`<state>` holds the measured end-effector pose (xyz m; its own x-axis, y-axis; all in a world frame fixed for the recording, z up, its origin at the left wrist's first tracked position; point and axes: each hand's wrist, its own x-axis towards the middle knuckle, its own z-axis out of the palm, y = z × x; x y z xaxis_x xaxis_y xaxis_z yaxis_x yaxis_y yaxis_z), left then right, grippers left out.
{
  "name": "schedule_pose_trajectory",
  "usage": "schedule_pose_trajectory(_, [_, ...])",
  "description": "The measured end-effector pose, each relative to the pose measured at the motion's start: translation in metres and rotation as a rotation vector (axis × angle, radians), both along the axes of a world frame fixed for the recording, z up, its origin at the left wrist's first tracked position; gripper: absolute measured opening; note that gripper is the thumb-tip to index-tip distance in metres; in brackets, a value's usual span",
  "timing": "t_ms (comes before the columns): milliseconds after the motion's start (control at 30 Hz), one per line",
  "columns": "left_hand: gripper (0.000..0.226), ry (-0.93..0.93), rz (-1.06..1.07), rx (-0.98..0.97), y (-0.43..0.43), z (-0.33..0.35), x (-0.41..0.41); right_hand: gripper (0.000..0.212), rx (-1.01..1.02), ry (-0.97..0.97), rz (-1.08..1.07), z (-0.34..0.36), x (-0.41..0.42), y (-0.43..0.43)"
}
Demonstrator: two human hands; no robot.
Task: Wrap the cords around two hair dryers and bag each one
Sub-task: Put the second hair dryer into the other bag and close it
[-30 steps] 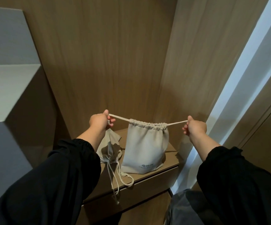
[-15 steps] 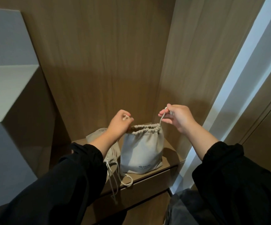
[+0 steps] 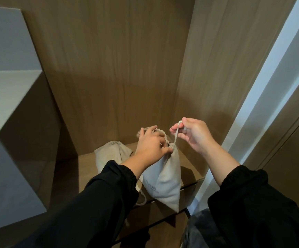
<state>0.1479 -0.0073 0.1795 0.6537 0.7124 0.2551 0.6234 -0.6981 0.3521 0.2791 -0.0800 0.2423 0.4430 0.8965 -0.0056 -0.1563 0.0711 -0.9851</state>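
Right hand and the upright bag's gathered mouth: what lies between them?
In the head view, only a stretch of drawstring, pinched by the right hand, running down to the bag mouth, which the left hand grips.

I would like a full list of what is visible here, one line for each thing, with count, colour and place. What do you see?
front bag: 1, pale beige, tilted over the shelf edge, mouth gathered
drawstring: 1, pale beige, from the front bag's mouth up to the right hand
back bag: 1, pale beige, lying on the shelf behind the left arm
loose cords: count unclear, pale, hanging under the left sleeve
shelf: 1, brown wood, centre
wall panels: brown wood, behind and right of the shelf
cabinet: 1, grey, left
sleeves: 2, black, bottom
left hand: 1, grips the front bag's mouth
right hand: 1, pinches the drawstring
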Motion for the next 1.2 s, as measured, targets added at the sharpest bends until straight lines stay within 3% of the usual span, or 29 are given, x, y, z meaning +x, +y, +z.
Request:
schedule_pose_trajectory(100, [0.036, -0.043, 0.084, -0.098, -0.001, 0.000, 0.001, 0.033, 0.022, 0.084, -0.026, -0.002, -0.002, 0.002])
schedule_pose_trajectory(200, [0.032, -0.101, 0.136, -0.047, 0.002, -0.003, 0.001, 0.031, 0.053, 0.153, -0.017, -0.002, -0.007, 0.007])
schedule_pose_trajectory(333, [0.044, -0.130, 0.106, -0.012, 0.011, -0.008, -0.004, 0.033, 0.081, 0.202, 0.016, 0.001, -0.017, 0.018])
schedule_pose_trajectory(533, [0.028, -0.238, 0.097, -0.054, 0.028, -0.009, -0.020, 0.035, 0.097, 0.279, 0.081, 0.001, -0.031, 0.033])
schedule_pose_trajectory(700, [0.008, -0.407, 0.031, -0.310, 0.032, -0.008, -0.028, 0.034, 0.100, 0.315, 0.081, 0.003, -0.041, 0.040])
schedule_pose_trajectory(767, [0.002, -0.377, -0.011, -0.265, 0.033, -0.013, -0.028, 0.033, 0.080, 0.318, 0.063, 0.003, -0.045, 0.040])
schedule_pose_trajectory(967, [0.019, -0.394, -0.016, -0.150, 0.034, -0.026, -0.029, 0.034, 0.053, 0.384, -0.016, 0.001, -0.044, 0.042])
schedule_pose_trajectory(1200, [0.014, -0.310, 0.001, -0.115, 0.038, -0.028, -0.030, 0.036, 0.130, 0.433, -0.037, 0.019, -0.041, 0.037])
